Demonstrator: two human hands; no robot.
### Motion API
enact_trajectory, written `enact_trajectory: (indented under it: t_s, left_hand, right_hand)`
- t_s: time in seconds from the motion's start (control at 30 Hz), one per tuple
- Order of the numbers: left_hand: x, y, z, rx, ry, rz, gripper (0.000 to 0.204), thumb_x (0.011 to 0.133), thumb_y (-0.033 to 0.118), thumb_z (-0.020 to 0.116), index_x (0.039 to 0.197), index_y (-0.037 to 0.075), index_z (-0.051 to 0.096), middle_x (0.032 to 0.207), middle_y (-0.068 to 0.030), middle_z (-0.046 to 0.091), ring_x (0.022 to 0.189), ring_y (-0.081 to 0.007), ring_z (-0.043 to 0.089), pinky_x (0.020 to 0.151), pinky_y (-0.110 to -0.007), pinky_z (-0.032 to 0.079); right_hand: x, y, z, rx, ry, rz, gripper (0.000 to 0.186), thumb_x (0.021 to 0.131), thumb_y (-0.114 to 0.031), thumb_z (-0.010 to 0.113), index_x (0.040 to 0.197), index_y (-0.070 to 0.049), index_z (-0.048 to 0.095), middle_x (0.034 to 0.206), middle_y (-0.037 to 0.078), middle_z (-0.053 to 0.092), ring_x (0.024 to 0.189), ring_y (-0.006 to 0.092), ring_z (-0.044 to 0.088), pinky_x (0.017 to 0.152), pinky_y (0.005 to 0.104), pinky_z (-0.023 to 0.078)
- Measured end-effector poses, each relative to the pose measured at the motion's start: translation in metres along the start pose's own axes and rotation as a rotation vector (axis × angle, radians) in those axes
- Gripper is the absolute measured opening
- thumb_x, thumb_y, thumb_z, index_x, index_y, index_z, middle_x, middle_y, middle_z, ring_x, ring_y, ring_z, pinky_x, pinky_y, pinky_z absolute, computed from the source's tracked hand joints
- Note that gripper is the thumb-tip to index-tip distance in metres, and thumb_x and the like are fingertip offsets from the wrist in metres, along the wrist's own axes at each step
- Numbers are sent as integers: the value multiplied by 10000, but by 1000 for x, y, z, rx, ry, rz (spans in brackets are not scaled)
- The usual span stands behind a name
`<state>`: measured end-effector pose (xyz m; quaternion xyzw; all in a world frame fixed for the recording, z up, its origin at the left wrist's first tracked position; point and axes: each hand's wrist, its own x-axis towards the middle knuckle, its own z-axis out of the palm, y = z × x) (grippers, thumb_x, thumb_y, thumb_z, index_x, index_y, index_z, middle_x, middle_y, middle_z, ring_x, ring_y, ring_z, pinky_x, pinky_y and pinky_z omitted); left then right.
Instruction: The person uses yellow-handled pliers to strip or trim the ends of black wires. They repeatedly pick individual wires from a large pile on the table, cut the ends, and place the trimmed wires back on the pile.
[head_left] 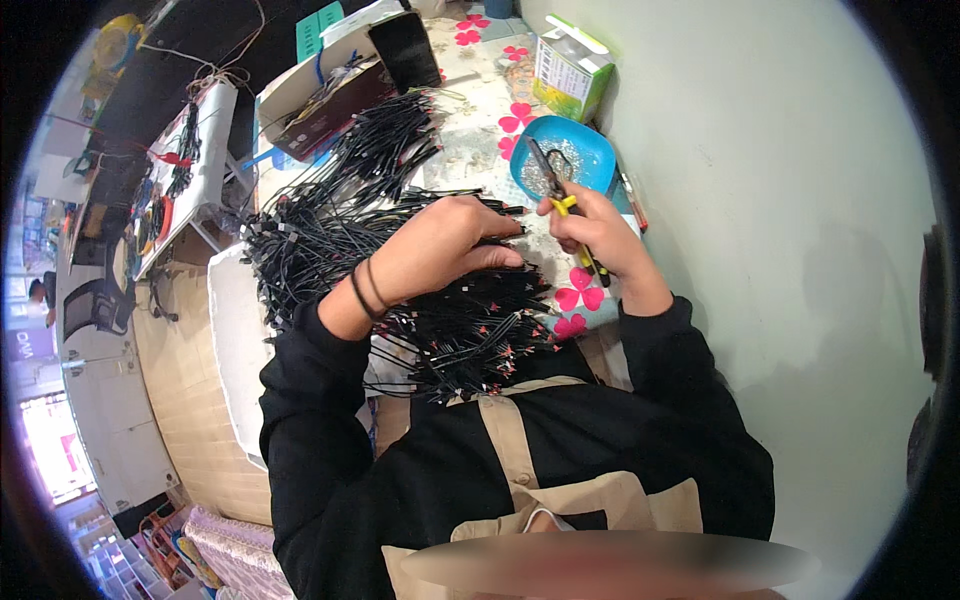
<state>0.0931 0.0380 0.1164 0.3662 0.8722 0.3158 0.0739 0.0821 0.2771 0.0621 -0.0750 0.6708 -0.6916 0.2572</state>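
My left hand [440, 245] reaches over a large heap of thin black cables [465, 340], palm down. Its thumb and forefinger are apart, their tips among the cable ends; dark cables show between them. In my right hand [600, 235] is a pair of pliers [552, 180] with yellow and black handles, the fingers wrapped around them. The pliers' jaws point away from me, over the near left part of a blue tray [598, 150]. Small shiny metal pieces lie scattered in that tray.
Behind the heap lies another bundle of black cables [390, 140], beside an open box [300, 120] of wires. A green and white carton [572, 70] stands beyond the tray. Pens [633, 200] lie along the wall [780, 200] at right. Further left stands a white side table [205, 140].
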Motion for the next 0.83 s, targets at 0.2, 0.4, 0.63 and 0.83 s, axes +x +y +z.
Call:
enact_trajectory:
  t_s: [0.2, 0.4, 0.63, 0.83]
  left_hand:
    - [40, -117, -54, -23, 700, -245, 309, 872, 183, 678, 1107, -19, 669, 937, -184, 710, 818, -289, 699, 736, -351, 543]
    - [103, -231, -85, 334, 942, -492, 346, 777, 178, 754, 985, -22, 563, 892, -200, 641, 888, -366, 627, 805, -438, 505]
    - [110, -241, -70, 203, 1007, -531, 369, 795, 91, 757, 1095, -17, 571, 956, -202, 701, 877, -353, 689, 770, -426, 544]
    - [76, -227, -109, 400, 1090, -283, 188, 813, 79, 706, 982, 7, 665, 957, -221, 671, 925, -382, 634, 805, -438, 503]
  right_hand:
    - [2, 4, 1, -118, -52, -30, 338, 791, -140, 610, 1092, 12, 579, 779, -13, 539, 659, 74, 495, 614, 236, 396]
    - [-13, 13, -6, -180, -4, -27, 309, 783, -79, 613, 1082, -12, 565, 821, -31, 504, 728, 62, 476, 678, 225, 405]
    - [-30, 42, -18, -27, -3, 35, 328, 800, -68, 594, 1118, -16, 535, 814, -19, 492, 712, 74, 489, 646, 226, 408]
    - [-34, 48, -12, -85, 12, -48, 594, 824, -47, 582, 1407, -39, 470, 1128, 87, 597, 989, 127, 600, 859, 262, 491]
